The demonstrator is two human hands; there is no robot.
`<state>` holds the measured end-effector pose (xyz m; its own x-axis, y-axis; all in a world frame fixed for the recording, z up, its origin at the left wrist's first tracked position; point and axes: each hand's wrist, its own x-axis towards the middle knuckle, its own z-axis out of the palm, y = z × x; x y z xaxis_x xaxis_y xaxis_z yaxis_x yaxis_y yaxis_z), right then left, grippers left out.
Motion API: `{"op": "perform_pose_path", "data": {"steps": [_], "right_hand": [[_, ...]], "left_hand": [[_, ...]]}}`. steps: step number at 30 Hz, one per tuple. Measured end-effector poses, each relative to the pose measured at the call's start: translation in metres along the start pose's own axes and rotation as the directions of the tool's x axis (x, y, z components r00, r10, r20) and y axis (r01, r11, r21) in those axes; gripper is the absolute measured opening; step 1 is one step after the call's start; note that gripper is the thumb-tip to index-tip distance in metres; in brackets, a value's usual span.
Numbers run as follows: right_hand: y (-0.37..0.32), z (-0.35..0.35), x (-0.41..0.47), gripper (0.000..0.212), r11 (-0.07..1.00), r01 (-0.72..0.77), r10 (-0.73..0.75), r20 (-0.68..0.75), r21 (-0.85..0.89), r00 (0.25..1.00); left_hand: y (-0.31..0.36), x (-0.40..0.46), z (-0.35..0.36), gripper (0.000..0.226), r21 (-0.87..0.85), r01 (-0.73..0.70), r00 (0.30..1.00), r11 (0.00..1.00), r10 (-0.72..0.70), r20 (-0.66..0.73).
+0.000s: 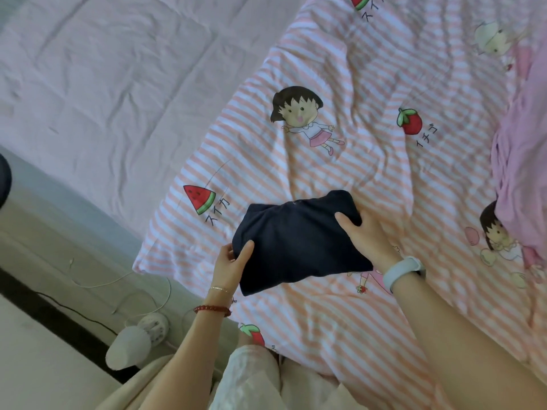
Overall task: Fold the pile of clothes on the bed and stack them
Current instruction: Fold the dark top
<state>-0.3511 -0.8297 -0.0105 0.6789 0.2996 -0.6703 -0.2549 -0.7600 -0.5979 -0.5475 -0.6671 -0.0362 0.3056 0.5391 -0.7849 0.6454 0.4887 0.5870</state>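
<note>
A dark navy garment (299, 241), folded into a compact rectangle, is held just over the pink-striped cartoon quilt (340, 161). My left hand (231, 261) grips its left edge, thumb on top and fingers underneath. My right hand (364, 235) grips the right edge the same way; a pale blue wristband sits on that wrist. A pink garment (521, 179) lies crumpled at the right edge of the bed.
The plain pink sheet (103, 84) covers the far left of the bed. On the floor to the left lie white cables, a round power strip (154, 328) and a white lamp-like object (127, 349). A black strip runs along the floor.
</note>
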Motion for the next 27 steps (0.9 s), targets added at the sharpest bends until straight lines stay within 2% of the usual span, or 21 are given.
{"op": "perform_pose_path", "data": {"steps": [4, 6, 8, 10, 13, 15, 20, 22, 27], "right_hand": [[0.003, 0.0, -0.005, 0.033, 0.988, -0.081, 0.079, 0.019, 0.132, 0.997], [0.006, 0.0, -0.016, 0.023, 0.985, -0.061, 0.065, -0.017, 0.163, 0.998], [0.008, 0.002, -0.028, 0.018, 0.985, -0.03, 0.044, -0.083, 0.169, 0.996], [0.005, 0.008, -0.043, 0.01, 0.984, 0.008, 0.019, -0.152, 0.177, 0.988], [-0.011, 0.028, -0.067, 0.006, 0.983, 0.049, -0.012, -0.207, 0.175, 0.978], [-0.03, 0.053, -0.084, 0.007, 0.981, 0.074, -0.035, -0.212, 0.179, 0.977], [-0.096, 0.157, -0.124, 0.009, 0.975, 0.113, -0.091, -0.12, 0.191, 0.989], [-0.129, 0.209, -0.132, 0.003, 0.97, 0.148, -0.142, -0.048, 0.192, 0.989], [-0.22, 0.334, -0.146, 0.012, 0.963, 0.241, -0.26, 0.177, 0.124, 0.949]], "left_hand": [[0.008, 0.009, 0.017, 0.047, -0.02, -0.047, 0.999, 0.999, 0.047, -0.008], [0.009, 0.01, 0.02, 0.046, -0.054, -0.028, 1.0, 0.998, 0.029, 0.001], [0.011, 0.008, 0.016, 0.034, -0.075, -0.018, 0.999, 0.997, 0.02, 0.034], [0.014, 0.003, 0.005, 0.022, -0.084, -0.051, 0.996, 0.995, 0.056, 0.066], [0.022, -0.006, -0.028, 0.022, -0.105, -0.121, 0.988, 0.987, 0.13, 0.08], [0.027, -0.012, -0.064, 0.022, -0.112, -0.14, 0.988, 0.984, 0.147, 0.051], [0.032, -0.024, -0.196, 0.013, -0.162, -0.15, 0.985, 0.975, 0.133, -0.111], [0.036, -0.026, -0.26, 0.01, -0.188, -0.167, 0.971, 0.968, 0.128, -0.202], [0.037, -0.033, -0.398, 0.01, -0.282, -0.201, 0.883, 0.938, 0.048, -0.467]]}}
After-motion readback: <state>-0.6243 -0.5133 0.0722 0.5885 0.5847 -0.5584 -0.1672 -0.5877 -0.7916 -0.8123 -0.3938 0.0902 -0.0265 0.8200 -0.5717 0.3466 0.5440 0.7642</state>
